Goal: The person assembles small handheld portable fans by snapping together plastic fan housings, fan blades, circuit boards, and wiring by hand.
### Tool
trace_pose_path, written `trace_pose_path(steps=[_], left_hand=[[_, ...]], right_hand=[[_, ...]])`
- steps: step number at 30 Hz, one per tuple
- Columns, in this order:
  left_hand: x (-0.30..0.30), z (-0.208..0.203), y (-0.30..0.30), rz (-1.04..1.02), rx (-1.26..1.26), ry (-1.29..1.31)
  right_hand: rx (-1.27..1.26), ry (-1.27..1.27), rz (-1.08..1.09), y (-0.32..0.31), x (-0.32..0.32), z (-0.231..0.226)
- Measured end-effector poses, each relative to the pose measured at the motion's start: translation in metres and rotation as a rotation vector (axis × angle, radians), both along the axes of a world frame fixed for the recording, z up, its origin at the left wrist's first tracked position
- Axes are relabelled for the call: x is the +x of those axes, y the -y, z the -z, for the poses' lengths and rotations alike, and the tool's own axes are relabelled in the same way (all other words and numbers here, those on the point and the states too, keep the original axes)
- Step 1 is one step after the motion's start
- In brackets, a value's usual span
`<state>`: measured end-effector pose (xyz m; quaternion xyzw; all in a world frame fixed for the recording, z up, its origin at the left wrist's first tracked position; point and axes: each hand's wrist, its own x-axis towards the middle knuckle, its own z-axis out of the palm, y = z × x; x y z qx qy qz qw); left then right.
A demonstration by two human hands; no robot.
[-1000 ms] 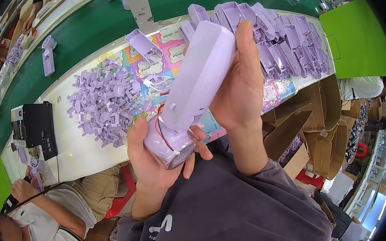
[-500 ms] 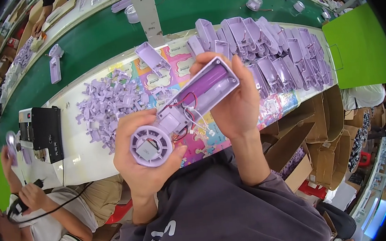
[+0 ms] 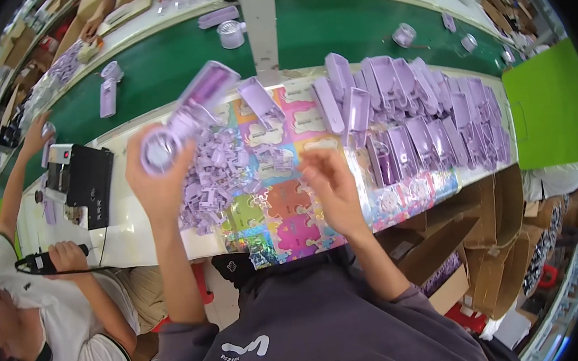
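Observation:
My left hand is closed around the round head of a lilac handheld fan body, blurred by motion. Its open handle shell, with a darker purple battery inside, tilts up toward the far right, above a heap of small lilac plastic parts. My right hand hovers over the colourful puzzle-patterned sheet, its fingers loosely bent and apart with nothing visible in them. Just beyond that hand lies a single lilac handle shell. Rows of similar shells are stacked to the right.
A green conveyor belt crosses behind the table, carrying a few fan pieces, and a grey post rises at its near edge. On the left stand a black machine and a co-worker holding a black tool. Cardboard boxes sit at the lower right.
My left hand has carried the fan body left and away from me, toward the belt. My right hand has let go of its handle and stays over the sheet. The view has shifted slightly.

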<state>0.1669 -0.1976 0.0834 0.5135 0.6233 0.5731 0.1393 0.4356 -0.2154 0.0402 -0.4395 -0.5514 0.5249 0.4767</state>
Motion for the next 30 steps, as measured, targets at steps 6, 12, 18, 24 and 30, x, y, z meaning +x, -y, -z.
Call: trace_pose_path(steps=[6,12,18,24,30], left_hand=[[-0.131,0.077,-0.134,-0.273,-0.175,0.044],[-0.164,0.106,-0.223,-0.455,-0.262,-0.361],[-0.098,0.057,-0.275,-0.161,0.080,-0.657],[-0.037,0.063,-0.327,0.210,-0.169,-0.639],[-0.061,0.099,-0.382,0.033,-0.163,-0.675]], right_hand=[[0.351,0.549,0.025,0.015,-0.012,0.052],[0.385,0.538,0.009,0.009,-0.011,0.053],[0.357,0.534,0.033,0.006,-0.012,0.051],[0.427,0.698,-0.024,0.006,-0.010,0.051],[0.442,0.733,-0.034,0.003,-0.014,0.048]])
